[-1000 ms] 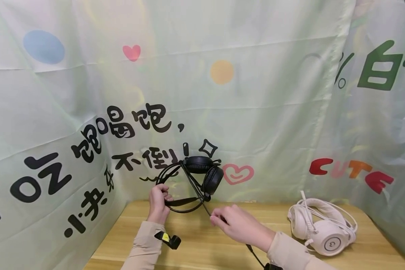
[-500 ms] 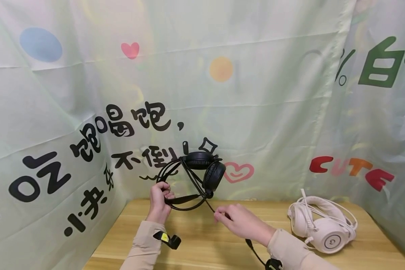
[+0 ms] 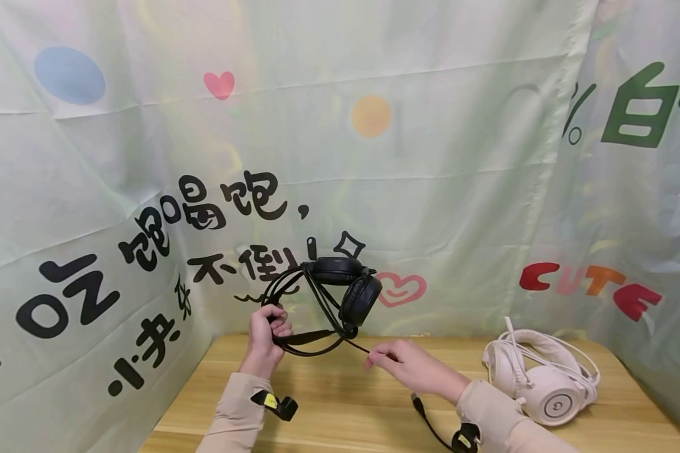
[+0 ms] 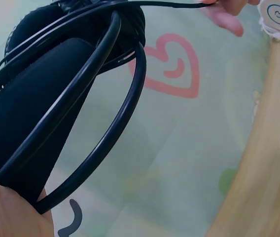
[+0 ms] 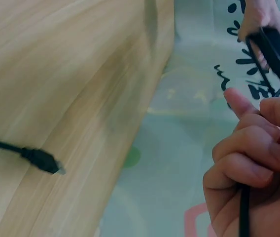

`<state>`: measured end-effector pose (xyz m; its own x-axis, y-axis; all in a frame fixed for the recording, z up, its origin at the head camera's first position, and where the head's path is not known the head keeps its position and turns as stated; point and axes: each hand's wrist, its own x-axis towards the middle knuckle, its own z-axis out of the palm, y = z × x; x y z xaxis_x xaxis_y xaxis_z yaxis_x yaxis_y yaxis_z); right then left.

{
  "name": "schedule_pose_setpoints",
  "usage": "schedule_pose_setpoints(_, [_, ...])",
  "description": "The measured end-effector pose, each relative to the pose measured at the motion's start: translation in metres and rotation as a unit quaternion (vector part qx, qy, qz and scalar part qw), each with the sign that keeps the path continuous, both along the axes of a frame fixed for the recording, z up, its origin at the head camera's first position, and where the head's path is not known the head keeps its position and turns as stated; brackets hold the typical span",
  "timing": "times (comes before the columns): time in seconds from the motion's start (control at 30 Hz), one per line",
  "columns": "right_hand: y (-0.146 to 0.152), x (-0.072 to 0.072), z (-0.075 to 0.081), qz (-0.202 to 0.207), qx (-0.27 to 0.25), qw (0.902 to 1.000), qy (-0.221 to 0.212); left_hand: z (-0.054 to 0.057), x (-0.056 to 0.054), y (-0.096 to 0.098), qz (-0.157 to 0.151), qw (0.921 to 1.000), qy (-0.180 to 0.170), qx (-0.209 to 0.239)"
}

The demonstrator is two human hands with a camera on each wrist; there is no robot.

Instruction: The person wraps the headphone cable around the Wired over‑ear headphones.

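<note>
My left hand (image 3: 265, 336) grips the headband of a black headset (image 3: 360, 301), held up above the table with its two ear cups toward the upper right. Loops of black cable (image 4: 113, 128) run along the headband and through that grip, as the left wrist view shows. Lower and to the right, my right hand (image 3: 413, 366) pinches a thin stretch of the cable (image 3: 356, 346), drawn out straight from the headset. In the right wrist view the fingers (image 5: 251, 148) curl over, and more cable (image 5: 244, 212) comes out below them.
A black USB plug (image 3: 418, 404) on a cord shows below my right wrist, over the wooden table (image 3: 328, 409). A white headset (image 3: 555, 396) with its cable wrapped round it lies at the table's right. Printed cloth (image 3: 459, 220) hangs behind and at both sides.
My right hand has moved a little right, drawing the pinched cable further out from the headset. The left hand and the black headset have stayed nearly in place. More of the USB plug shows.
</note>
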<state>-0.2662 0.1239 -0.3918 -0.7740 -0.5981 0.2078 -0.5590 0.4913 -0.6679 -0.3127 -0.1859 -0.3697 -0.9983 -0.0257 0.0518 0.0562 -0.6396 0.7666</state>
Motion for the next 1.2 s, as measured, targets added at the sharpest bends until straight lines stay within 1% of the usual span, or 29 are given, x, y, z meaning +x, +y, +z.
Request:
schedule_pose_setpoints(0.17, [0.01, -0.005, -0.004, -0.008, 0.0, 0.9996, -0.029, 0.0, 0.002, -0.009, -0.031, 0.9993, 0.02, 0.011])
schedule_pose_setpoints(0.23, [0.015, -0.006, -0.005, -0.006, 0.002, 0.9993, -0.038, 0.0, 0.003, -0.013, -0.046, 0.9984, 0.032, 0.009])
schedule_pose_setpoints(0.47, [0.03, -0.011, -0.006, -0.008, 0.012, 0.9981, -0.06, 0.001, 0.006, -0.026, -0.102, 0.9923, 0.07, 0.009])
schedule_pose_setpoints(0.63, [0.044, -0.014, -0.008, -0.021, 0.013, 0.9987, -0.045, 0.002, 0.007, -0.033, -0.129, 0.987, 0.096, 0.006])
schedule_pose_setpoints(0.7, [0.049, -0.015, -0.009, -0.025, 0.015, 0.999, -0.035, 0.002, 0.008, -0.035, -0.135, 0.9857, 0.1, 0.0])
schedule_pose_setpoints(0.83, [0.055, -0.016, -0.009, -0.032, 0.016, 0.9989, -0.03, 0.002, 0.009, -0.04, -0.154, 0.9824, 0.105, -0.009])
schedule_pose_setpoints(1.0, [0.059, -0.017, -0.007, -0.03, 0.017, 0.9989, -0.03, 0.002, 0.012, -0.046, -0.197, 0.9733, 0.116, -0.021])
schedule_pose_setpoints(1.1, [0.063, -0.019, -0.006, -0.026, 0.022, 0.999, -0.031, 0.002, 0.013, -0.048, -0.229, 0.9656, 0.119, -0.025])
schedule_pose_setpoints(1.2, [0.066, -0.021, -0.005, -0.02, 0.029, 0.9992, -0.02, 0.003, 0.014, -0.049, -0.256, 0.9582, 0.123, -0.032])
